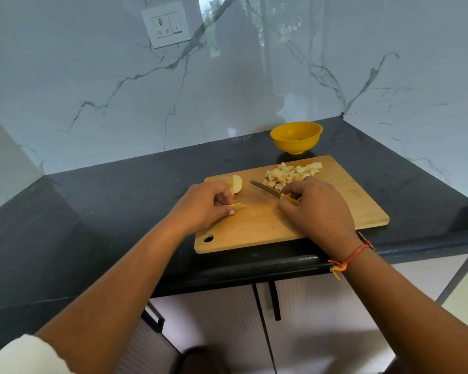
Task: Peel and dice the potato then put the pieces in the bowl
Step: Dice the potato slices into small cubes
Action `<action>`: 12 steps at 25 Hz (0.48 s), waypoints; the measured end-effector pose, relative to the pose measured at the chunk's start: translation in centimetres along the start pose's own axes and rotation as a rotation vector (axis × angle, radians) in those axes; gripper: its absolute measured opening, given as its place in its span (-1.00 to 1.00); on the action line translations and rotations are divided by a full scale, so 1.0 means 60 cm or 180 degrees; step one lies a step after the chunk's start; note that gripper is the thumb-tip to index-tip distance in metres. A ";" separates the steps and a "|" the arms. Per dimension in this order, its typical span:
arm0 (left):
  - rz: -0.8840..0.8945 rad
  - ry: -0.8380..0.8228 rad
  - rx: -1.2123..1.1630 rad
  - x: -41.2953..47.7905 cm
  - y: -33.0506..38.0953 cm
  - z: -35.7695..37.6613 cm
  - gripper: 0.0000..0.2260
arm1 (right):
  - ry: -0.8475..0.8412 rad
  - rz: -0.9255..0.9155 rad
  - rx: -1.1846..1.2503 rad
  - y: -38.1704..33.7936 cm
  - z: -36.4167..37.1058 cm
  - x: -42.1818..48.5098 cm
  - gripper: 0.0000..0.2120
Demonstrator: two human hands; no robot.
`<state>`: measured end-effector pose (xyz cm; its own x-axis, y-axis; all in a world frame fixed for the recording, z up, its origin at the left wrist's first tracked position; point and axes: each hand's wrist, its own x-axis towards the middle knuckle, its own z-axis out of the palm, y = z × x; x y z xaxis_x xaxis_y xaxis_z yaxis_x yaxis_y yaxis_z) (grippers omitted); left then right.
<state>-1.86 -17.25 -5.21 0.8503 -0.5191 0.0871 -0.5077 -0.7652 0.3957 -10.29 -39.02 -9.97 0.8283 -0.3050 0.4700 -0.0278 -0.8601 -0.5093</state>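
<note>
A wooden cutting board (335, 209) lies on the black counter. Several diced potato pieces (292, 172) are heaped at its far right side. A peeled potato chunk (237, 183) sits at the board's far left corner. My left hand (203, 205) pinches a thin potato slice (239, 206) against the board, just in front of that chunk. My right hand (316, 206) grips a knife (265, 188) by its yellow handle, the blade pointing left, flat and low over the board. A yellow bowl (296, 136) stands behind the board.
The black counter (106, 201) runs left and back to a white marble wall with a socket plate (166, 24). The counter's front edge lies just below the board, with cabinet doors (322, 319) beneath.
</note>
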 end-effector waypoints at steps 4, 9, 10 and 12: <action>-0.0012 0.0162 -0.0180 0.003 0.004 0.010 -0.86 | -0.0013 -0.0002 0.0034 0.000 0.000 0.001 -0.74; -0.0015 0.0479 0.0007 0.010 0.000 0.020 -0.86 | 0.0004 0.0012 0.0050 0.001 0.000 0.001 -0.73; -0.0014 0.0561 -0.0010 0.010 -0.001 0.020 -0.87 | 0.0001 0.0013 0.0056 0.001 -0.001 0.001 -0.73; 0.0038 0.0688 -0.0038 0.008 -0.002 0.024 -0.88 | 0.0017 0.0010 0.0063 0.001 -0.001 0.001 -0.73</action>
<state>-1.58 -17.95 -6.54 0.8549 -0.4333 0.2854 -0.5173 -0.7544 0.4041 -10.30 -39.10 -9.91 0.8253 -0.3098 0.4722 -0.0191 -0.8509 -0.5249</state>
